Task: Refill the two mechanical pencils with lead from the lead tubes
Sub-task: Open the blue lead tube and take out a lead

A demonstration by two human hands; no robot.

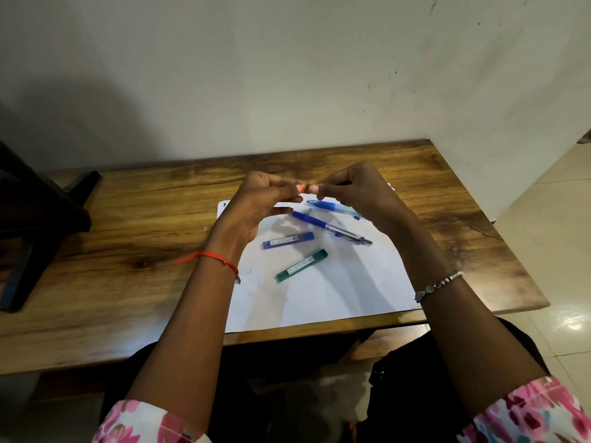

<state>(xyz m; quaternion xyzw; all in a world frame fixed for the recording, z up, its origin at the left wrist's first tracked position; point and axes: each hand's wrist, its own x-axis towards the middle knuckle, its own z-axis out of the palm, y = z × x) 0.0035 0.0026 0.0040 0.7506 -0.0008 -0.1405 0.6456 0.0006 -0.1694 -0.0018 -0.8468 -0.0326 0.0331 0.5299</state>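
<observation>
Two mechanical pencils lie on a white sheet of paper (335, 289): a dark blue one (329, 226) lying diagonally, and a light blue one (332, 206) behind it, partly hidden by my right hand. Nearer to me lie a blue lead tube (287, 240) and a green lead tube (302, 265). My left hand (256, 203) and my right hand (358, 193) hover above the paper with their fingertips meeting. The fingers are loosely curled, and I see nothing held between them.
The paper lies on a wooden table (134, 225) that stands against a white wall. A dark object (35, 212) stands at the table's left end. The table's right edge drops to a tiled floor (556, 238).
</observation>
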